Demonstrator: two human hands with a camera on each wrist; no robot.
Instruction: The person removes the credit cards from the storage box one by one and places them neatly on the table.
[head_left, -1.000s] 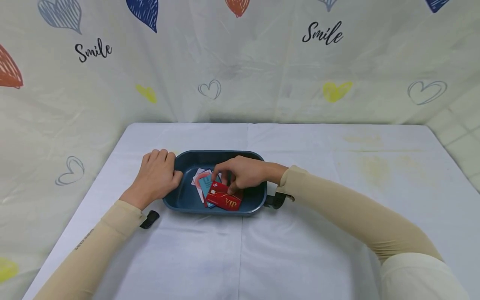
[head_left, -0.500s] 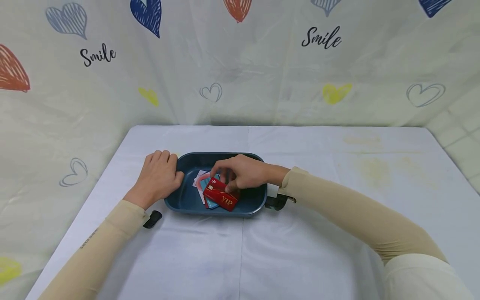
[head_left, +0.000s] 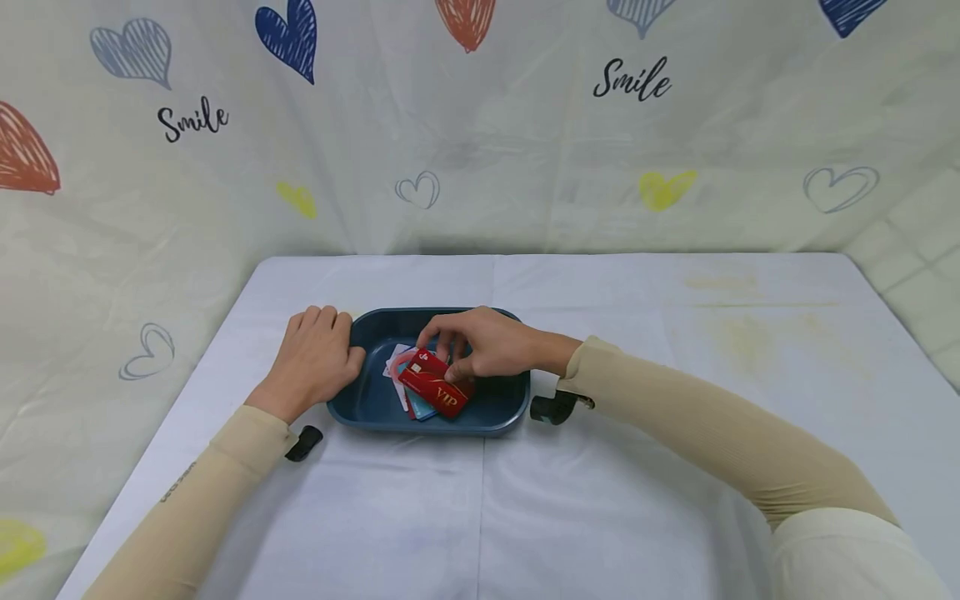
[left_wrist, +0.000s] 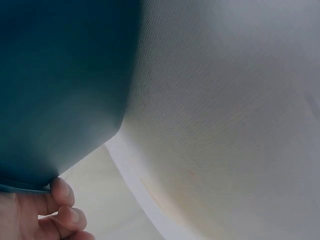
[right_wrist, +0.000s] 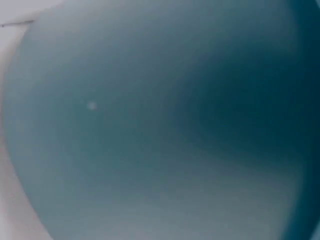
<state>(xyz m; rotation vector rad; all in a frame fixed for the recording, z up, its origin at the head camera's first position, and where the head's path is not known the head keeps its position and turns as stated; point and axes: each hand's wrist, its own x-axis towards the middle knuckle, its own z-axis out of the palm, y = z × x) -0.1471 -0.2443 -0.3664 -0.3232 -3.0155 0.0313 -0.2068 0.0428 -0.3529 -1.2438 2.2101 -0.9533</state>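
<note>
A dark blue tray (head_left: 487, 423) with rounded corners stands on the table in the head view. My left hand (head_left: 311, 362) grips its left end; in the left wrist view, curled fingers (left_wrist: 62, 192) meet the rim. Inside the tray my right hand (head_left: 491, 342) pinches a red card (head_left: 435, 385) marked VIP, holding it at a slant. Beneath it lie a light blue card (head_left: 423, 409) and white cards with pink print (head_left: 397, 360), partly covered. Blurred blue tray wall (right_wrist: 125, 125) fills most of the right wrist view, where no fingers show.
A white cloth (head_left: 600, 483) with faint yellowish stains covers the table. Behind it hangs a pale curtain (head_left: 510, 167) printed with hearts and "Smile". Dark wrist devices (head_left: 553, 408) sit under both cuffs, the right one close to the tray's right end.
The red card has shifted left with my right hand and turned clockwise, covering more of the light blue card. My left hand stays on the tray's end.
</note>
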